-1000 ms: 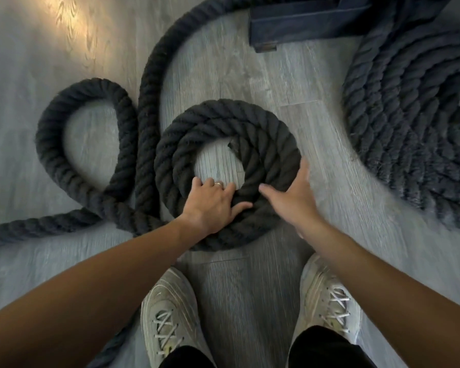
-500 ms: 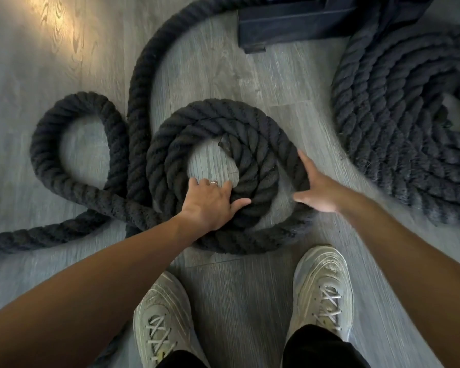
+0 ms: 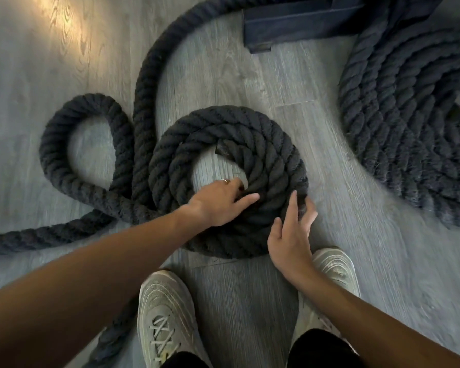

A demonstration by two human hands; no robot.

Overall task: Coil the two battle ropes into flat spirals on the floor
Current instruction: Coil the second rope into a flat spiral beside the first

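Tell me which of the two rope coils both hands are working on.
The small coil just ahead of the shoes, left hand and right hand on it. The large coil lies untouched at the right.

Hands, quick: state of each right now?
Left hand: open, fingers resting on the small coil.
Right hand: open, fingers against the coil's outer edge.
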